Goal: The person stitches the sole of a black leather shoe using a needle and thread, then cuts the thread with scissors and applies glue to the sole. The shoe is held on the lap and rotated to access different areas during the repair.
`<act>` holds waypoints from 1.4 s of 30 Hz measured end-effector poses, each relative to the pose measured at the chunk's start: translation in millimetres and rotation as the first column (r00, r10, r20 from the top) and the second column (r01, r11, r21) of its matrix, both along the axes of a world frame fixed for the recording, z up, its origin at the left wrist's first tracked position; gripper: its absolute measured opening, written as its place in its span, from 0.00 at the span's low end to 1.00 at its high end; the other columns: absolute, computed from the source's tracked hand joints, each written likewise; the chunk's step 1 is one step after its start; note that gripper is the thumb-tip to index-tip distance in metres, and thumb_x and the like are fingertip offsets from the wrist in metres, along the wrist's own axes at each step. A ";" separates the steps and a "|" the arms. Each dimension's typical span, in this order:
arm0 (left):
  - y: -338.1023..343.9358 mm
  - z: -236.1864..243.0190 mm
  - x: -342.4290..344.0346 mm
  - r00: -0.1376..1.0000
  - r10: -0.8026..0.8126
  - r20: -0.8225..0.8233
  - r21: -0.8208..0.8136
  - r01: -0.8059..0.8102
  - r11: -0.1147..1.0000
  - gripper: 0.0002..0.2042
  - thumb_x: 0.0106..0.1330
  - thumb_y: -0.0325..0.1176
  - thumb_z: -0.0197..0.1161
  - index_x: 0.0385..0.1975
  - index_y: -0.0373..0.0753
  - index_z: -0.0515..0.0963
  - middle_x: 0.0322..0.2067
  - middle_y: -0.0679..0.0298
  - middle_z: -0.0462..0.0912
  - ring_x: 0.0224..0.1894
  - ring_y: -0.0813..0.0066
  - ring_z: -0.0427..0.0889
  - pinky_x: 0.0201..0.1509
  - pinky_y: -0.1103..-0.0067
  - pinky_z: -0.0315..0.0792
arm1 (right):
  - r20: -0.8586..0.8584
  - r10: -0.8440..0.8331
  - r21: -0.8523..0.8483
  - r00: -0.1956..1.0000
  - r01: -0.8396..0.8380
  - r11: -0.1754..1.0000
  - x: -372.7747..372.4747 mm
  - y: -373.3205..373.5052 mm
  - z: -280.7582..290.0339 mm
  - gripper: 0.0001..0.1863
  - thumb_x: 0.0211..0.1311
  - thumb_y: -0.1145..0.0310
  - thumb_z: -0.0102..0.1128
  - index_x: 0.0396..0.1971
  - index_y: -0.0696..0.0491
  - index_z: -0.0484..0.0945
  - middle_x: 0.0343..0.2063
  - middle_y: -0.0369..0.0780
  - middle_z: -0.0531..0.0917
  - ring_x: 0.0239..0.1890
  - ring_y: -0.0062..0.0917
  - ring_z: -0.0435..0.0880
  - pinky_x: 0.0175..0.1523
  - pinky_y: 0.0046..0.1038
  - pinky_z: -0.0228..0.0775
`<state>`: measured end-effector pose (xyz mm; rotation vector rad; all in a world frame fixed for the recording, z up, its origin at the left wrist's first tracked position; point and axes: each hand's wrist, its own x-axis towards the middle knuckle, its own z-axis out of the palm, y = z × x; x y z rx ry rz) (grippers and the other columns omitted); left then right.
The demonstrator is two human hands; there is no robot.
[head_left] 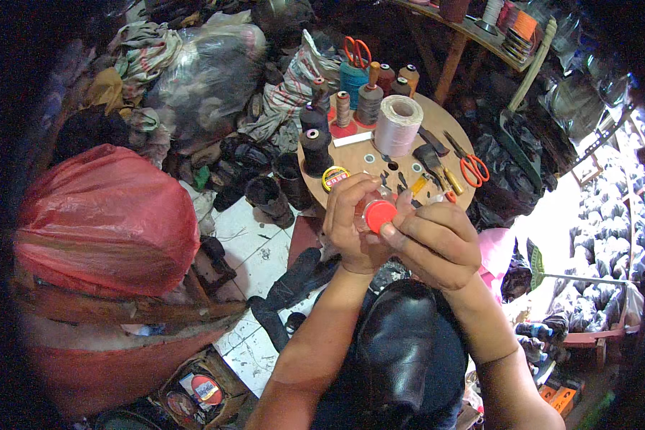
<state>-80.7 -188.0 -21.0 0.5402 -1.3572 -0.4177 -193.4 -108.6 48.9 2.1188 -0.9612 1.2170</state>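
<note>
In front of my chest, my left hand (352, 229) is wrapped round a small clear container with a round red lid (381, 216). The fingers and thumb of my right hand (437, 242) are closed at the right edge of that lid. Most of the container's body is hidden by my hands. Below them, a black leather shoe or boot (398, 347) lies over my lap. Just beyond my hands stands a round wooden table (351, 159), with a yellow round tin (335, 177) near its front left edge.
Several thread spools (315, 147), a large white thread roll (398, 127) and scissors with orange handles (473, 170) are on the table. A big red plastic bag (111, 222) bulges at left. A cardboard box (218, 365) sits at lower left. Bagged goods (598, 244) fill the right.
</note>
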 end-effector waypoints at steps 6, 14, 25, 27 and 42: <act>6.6 1.7 -3.2 0.999 -0.042 0.003 -0.015 0.042 0.999 0.22 0.53 0.32 0.81 0.47 0.36 0.80 0.43 0.53 0.86 0.43 0.60 0.87 0.45 0.70 0.82 | 0.098 0.018 -0.017 0.995 -0.016 1.000 -1.6 9.1 -8.4 0.19 0.40 0.73 0.77 0.39 0.50 0.91 0.39 0.34 0.85 0.40 0.27 0.83 0.42 0.30 0.78; 8.9 2.3 -3.3 0.999 -0.051 0.016 -0.012 0.052 0.999 0.21 0.57 0.36 0.79 0.46 0.36 0.81 0.43 0.54 0.86 0.43 0.60 0.87 0.46 0.70 0.81 | 0.083 -0.112 -0.019 0.990 0.114 0.993 4.6 10.1 0.0 0.20 0.39 0.69 0.78 0.39 0.48 0.91 0.36 0.32 0.83 0.38 0.26 0.80 0.42 0.30 0.73; 8.3 -0.1 -7.0 0.996 0.003 0.092 0.107 -0.012 0.994 0.24 0.51 0.28 0.83 0.47 0.34 0.80 0.43 0.56 0.85 0.44 0.63 0.86 0.50 0.71 0.80 | 0.739 -0.254 0.255 0.624 0.089 0.963 -42.7 -32.1 25.5 0.03 0.63 0.72 0.72 0.31 0.54 0.86 0.29 0.40 0.86 0.32 0.30 0.85 0.43 0.33 0.76; 9.0 -3.4 -9.4 0.995 -0.037 0.088 0.172 0.022 0.985 0.24 0.54 0.26 0.82 0.49 0.34 0.78 0.45 0.57 0.84 0.47 0.68 0.84 0.55 0.73 0.79 | 0.719 -0.300 0.227 0.627 0.196 0.954 -71.7 -83.3 41.4 0.10 0.70 0.66 0.69 0.32 0.57 0.86 0.33 0.44 0.89 0.33 0.34 0.86 0.43 0.36 0.77; 8.1 -1.8 -20.5 0.995 0.003 0.095 0.198 -0.022 0.980 0.22 0.49 0.29 0.84 0.43 0.34 0.81 0.40 0.54 0.86 0.40 0.60 0.87 0.47 0.69 0.81 | 0.259 -0.644 0.696 0.720 0.323 0.641 -119.2 -331.3 -29.6 0.22 0.58 0.51 0.78 0.46 0.50 0.90 0.37 0.44 0.92 0.41 0.36 0.92 0.52 0.36 0.81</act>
